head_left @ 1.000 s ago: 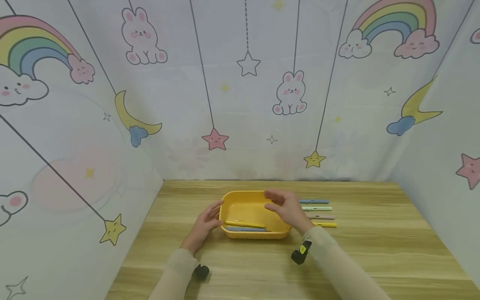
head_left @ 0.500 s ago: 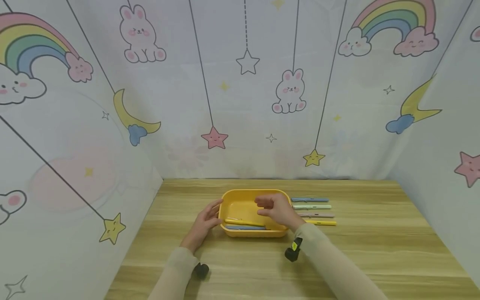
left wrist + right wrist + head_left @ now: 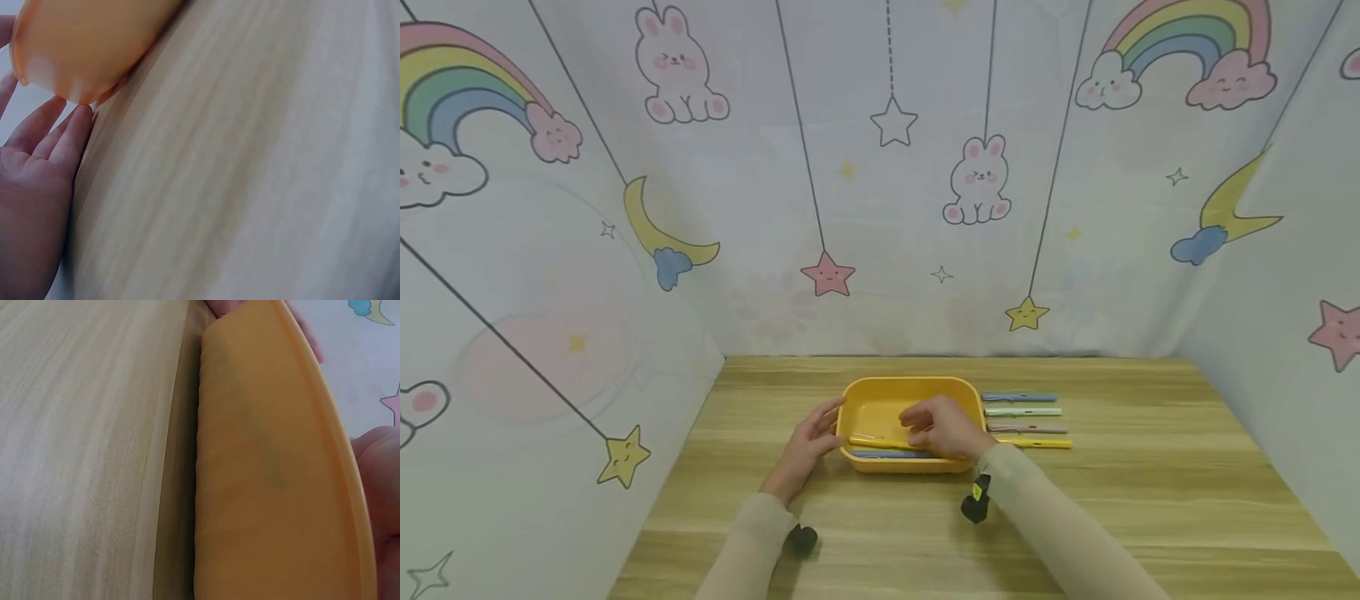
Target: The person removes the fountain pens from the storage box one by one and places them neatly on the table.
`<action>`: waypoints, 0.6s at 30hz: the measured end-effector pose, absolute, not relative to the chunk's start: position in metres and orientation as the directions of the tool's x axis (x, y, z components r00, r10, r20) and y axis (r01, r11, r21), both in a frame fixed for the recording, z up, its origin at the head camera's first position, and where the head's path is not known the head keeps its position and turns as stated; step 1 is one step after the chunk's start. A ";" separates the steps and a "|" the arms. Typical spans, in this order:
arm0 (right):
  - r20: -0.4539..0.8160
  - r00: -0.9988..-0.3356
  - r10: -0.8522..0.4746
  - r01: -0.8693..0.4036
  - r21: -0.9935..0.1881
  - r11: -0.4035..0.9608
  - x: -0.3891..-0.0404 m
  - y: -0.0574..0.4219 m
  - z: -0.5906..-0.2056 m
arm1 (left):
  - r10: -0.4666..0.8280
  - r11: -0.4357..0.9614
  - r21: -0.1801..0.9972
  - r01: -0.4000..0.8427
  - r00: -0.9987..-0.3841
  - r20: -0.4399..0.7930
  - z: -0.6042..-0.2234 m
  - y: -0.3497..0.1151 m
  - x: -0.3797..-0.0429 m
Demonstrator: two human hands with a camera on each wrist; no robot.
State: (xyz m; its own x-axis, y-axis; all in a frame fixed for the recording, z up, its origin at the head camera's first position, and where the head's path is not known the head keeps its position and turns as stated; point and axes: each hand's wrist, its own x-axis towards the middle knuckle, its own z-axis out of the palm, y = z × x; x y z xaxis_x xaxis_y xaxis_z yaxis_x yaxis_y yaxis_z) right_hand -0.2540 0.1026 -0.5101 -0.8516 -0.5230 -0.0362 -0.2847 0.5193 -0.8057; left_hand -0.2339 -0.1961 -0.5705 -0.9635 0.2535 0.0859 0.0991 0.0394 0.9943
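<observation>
A yellow plastic basket (image 3: 868, 467) stands on the wooden table. Inside, along its near side, lie a yellow pen (image 3: 880, 442) and a blue pen (image 3: 887, 455). My left hand (image 3: 806, 446) touches the basket's left end; in the left wrist view its straight fingertips rest against the outer wall. Over the basket's right half is my right hand (image 3: 947, 427), fingers loosely bent, with a gap between thumb and fingers. Its thumb is close to the yellow pen's right end; contact cannot be made out. In the right wrist view the basket wall hides most of this hand.
To the right of the basket, a blue pen (image 3: 1022, 397), a mint green pen (image 3: 1026, 412), a pinkish pen (image 3: 1033, 429) and another yellow pen (image 3: 1045, 444) lie in a row. A printed cloth (image 3: 887, 208) surrounds the table (image 3: 895, 533) at the back and sides.
My right hand has moved left and down into the basket, toward the yellow pen, uncovering the left ends of the pens on the table. My left hand has stayed at the basket's end.
</observation>
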 end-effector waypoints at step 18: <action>-0.017 -0.835 -0.551 -0.358 -0.743 0.566 -0.261 0.094 -0.519 | 0.266 0.044 0.996 0.080 -0.962 0.065 -0.566 -0.197 -0.230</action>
